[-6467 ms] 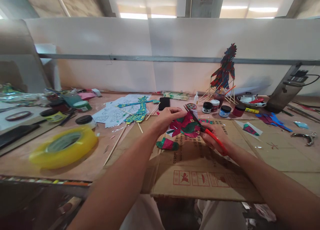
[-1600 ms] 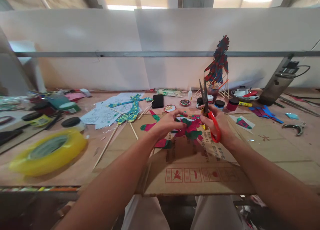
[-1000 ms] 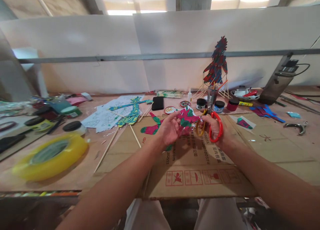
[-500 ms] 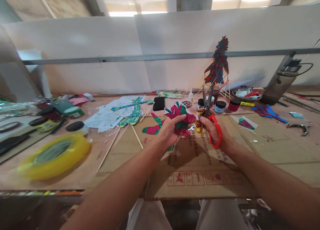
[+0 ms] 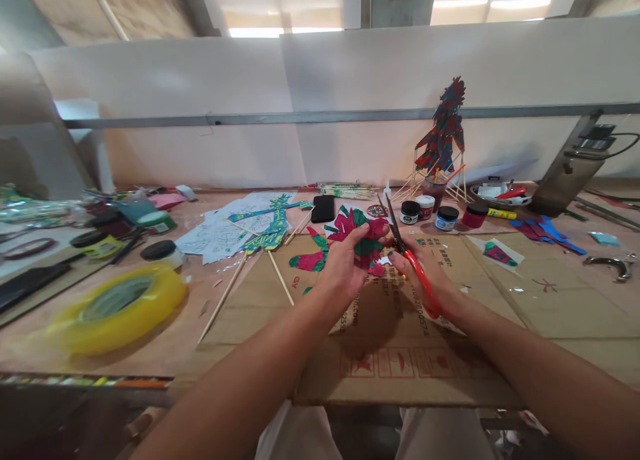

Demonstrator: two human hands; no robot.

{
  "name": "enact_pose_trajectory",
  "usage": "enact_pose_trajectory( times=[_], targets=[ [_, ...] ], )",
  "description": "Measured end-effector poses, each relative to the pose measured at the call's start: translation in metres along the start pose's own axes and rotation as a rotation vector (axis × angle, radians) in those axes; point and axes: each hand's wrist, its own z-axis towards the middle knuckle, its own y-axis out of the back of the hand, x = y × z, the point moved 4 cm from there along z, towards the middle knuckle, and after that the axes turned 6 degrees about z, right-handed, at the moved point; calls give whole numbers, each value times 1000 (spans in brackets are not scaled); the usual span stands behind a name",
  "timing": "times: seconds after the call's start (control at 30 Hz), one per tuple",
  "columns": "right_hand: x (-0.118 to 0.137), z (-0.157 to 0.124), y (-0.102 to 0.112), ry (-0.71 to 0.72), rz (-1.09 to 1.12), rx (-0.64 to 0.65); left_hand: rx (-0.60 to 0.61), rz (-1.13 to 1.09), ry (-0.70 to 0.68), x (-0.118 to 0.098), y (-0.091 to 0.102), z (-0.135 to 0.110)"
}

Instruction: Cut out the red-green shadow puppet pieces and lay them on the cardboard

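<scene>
Between the thumb and fingers of my left hand is a painted paper cutout, magenta and green with a white edge. My right hand grips scissors with red handles. Their dark blades point up and away, close to the cutout's right side; the blades look nearly closed. More magenta and green cut pieces lie on the cardboard sheet just left of my left hand. A smaller magenta and green piece on white paper rests to the right.
Paint jars stand behind my hands, near a stick-framed red and blue figure. On the left are a yellow tape roll, a teal and yellow stick figure and drawn sheets. A bottle leans at the right.
The scissors have turned in my right hand, from upright with handles spread to view, to edge-on with blades tilted left toward the cutout. The camera view has shifted slightly left.
</scene>
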Motion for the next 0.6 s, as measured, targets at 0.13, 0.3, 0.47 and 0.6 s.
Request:
enact_pose_trajectory(
  times=[0.13,0.3,0.47,0.6],
  targets=[
    [1,0,-1,-25,-1,-18,-6,-25,17,2,-3,-4],
    [-1,0,0,-43,-8,-1,-39,-41,-1,1,-2,-3],
    [-2,-2,1,-22,-34,12,-46,-79,-53,-3,-1,0],
    [-1,-2,1,-45,-60,-7,-63,-75,-37,0,1,2]
  ],
)
